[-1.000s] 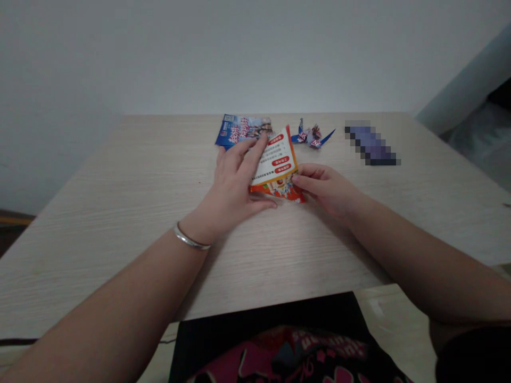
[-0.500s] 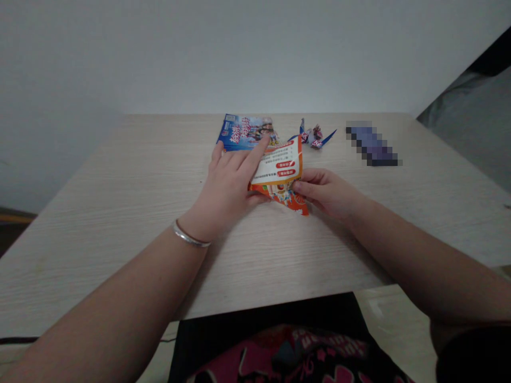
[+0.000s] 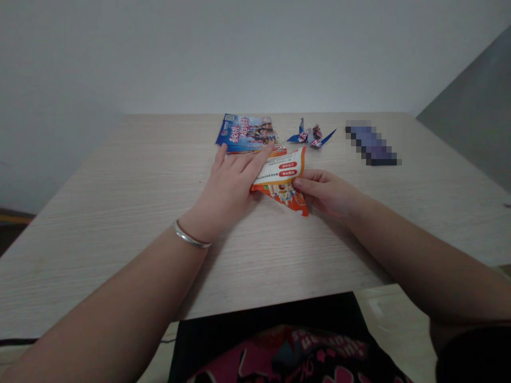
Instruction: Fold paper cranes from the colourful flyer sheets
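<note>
Light, limp flyer creases easily: left hand lies open, pressing its nine-o'clock side; right hand grip pinches its three-o'clock edge.

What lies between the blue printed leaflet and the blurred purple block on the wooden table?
In the head view, a small folded paper crane of blue patterned paper, touching neither the blue printed leaflet nor the blurred purple block.
</note>
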Demonstrator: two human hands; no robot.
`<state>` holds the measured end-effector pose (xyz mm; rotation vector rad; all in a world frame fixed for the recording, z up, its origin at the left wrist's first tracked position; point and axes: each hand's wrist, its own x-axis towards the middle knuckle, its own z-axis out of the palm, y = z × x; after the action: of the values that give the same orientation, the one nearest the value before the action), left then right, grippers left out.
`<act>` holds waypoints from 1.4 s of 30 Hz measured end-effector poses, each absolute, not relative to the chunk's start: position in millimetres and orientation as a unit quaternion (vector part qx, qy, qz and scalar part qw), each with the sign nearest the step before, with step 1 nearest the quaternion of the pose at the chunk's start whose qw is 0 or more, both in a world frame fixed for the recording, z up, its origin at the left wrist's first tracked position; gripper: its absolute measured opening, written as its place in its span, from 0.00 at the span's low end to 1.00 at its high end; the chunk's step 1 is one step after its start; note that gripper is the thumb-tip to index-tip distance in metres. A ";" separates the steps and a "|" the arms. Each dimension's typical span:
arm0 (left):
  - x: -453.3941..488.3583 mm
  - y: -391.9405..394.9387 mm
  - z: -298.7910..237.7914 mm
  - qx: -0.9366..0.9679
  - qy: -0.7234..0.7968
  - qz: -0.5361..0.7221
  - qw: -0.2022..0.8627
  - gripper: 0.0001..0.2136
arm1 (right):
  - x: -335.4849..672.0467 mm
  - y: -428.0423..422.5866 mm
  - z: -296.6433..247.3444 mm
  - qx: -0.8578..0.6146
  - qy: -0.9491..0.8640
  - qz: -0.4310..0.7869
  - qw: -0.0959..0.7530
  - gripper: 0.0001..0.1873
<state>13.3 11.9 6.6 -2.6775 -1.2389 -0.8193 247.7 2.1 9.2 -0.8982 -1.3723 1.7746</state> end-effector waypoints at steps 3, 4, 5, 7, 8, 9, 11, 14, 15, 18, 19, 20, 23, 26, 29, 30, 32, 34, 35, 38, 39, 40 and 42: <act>11.2 16.4 4.1 -0.870 -0.398 -0.290 -0.002 0.44 | 247.5 4.2 8.2 -0.361 -0.520 0.677 0.376 0.20; 10.2 18.1 3.5 -0.871 -0.389 -0.301 -0.025 0.47 | 248.3 5.3 8.1 -0.367 -0.517 0.671 0.384 0.19; 9.2 19.7 2.9 -0.871 -0.378 -0.311 -0.052 0.49 | 249.7 6.6 8.3 -0.372 -0.513 0.667 0.392 0.19; 7.1 22.4 1.4 -0.868 -0.356 -0.330 -0.109 0.51 | 253.8 9.1 8.9 -0.372 -0.503 0.666 0.406 0.18; 6.1 23.5 0.5 -0.865 -0.350 -0.335 -0.133 0.50 | 256.1 10.0 9.2 -0.367 -0.499 0.670 0.409 0.17; 5.2 24.4 -0.5 -0.862 -0.347 -0.337 -0.151 0.50 | 258.3 10.7 9.6 -0.360 -0.497 0.676 0.407 0.17; 3.4 25.3 -2.0 -0.857 -0.354 -0.333 -0.170 0.48 | 261.6 10.9 10.2 -0.348 -0.497 0.694 0.388 0.18; 1.0 24.6 -1.8 -0.854 -0.364 -0.321 -0.186 0.46 | 262.7 9.7 10.7 -0.338 -0.500 0.707 0.369 0.19; 0.4 24.0 -0.8 -0.855 -0.359 -0.319 -0.194 0.46 | 262.2 9.5 10.8 -0.340 -0.501 0.702 0.374 0.20; -1.1 22.1 3.8 -0.867 -0.323 -0.317 -0.208 0.50 | 260.1 10.5 10.8 -0.365 -0.510 0.665 0.406 0.20; -1.4 21.6 5.4 -0.872 -0.313 -0.316 -0.206 0.52 | 259.5 11.4 10.7 -0.377 -0.518 0.648 0.412 0.20; -1.6 21.3 6.8 -0.874 -0.306 -0.318 -0.202 0.54 | 259.0 12.7 10.5 -0.387 -0.529 0.630 0.417 0.20; -0.6 21.1 8.5 -0.861 -0.315 -0.350 -0.191 0.51 | 258.4 16.0 9.6 -0.402 -0.572 0.576 0.423 0.19; 1.7 22.1 6.7 -0.838 -0.338 -0.382 -0.193 0.47 | 258.7 16.4 8.8 -0.394 -0.607 0.553 0.414 0.18; 3.1 22.8 4.7 -0.828 -0.347 -0.389 -0.208 0.45 | 259.9 14.3 9.3 -0.390 -0.624 0.560 0.381 0.18; 3.3 22.4 4.8 -0.827 -0.346 -0.388 -0.212 0.43 | 260.4 13.6 9.9 -0.395 -0.630 0.560 0.365 0.17; 4.0 20.2 7.0 -0.833 -0.345 -0.376 -0.215 0.35 | 261.1 12.7 11.7 -0.405 -0.645 0.554 0.337 0.16; 5.3 16.3 11.4 -0.839 -0.350 -0.358 -0.213 0.26 | 261.0 12.6 13.4 -0.401 -0.658 0.550 0.322 0.14; 6.3 14.1 14.1 -0.839 -0.355 -0.352 -0.213 0.22 | 260.6 12.7 14.0 -0.394 -0.663 0.552 0.317 0.14; 9.0 8.9 20.3 -0.839 -0.360 -0.332 -0.239 0.15 | 258.8 13.2 13.9 -0.383 -0.663 0.558 0.321 0.15; 9.5 8.2 21.0 -0.838 -0.356 -0.328 -0.252 0.14 | 258.2 13.2 13.4 -0.385 -0.660 0.555 0.328 0.15; 9.6 8.0 20.9 -0.836 -0.354 -0.328 -0.262 0.12 | 257.9 13.2 13.0 -0.388 -0.658 0.549 0.338 0.16; 9.2 9.5 18.2 -0.823 -0.362 -0.342 -0.275 0.09 | 258.1 13.0 12.9 -0.389 -0.664 0.527 0.360 0.19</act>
<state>9.2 9.5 18.2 -3.1644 -1.3921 -1.3146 258.1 13.0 12.9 -1.0026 -1.7127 1.3577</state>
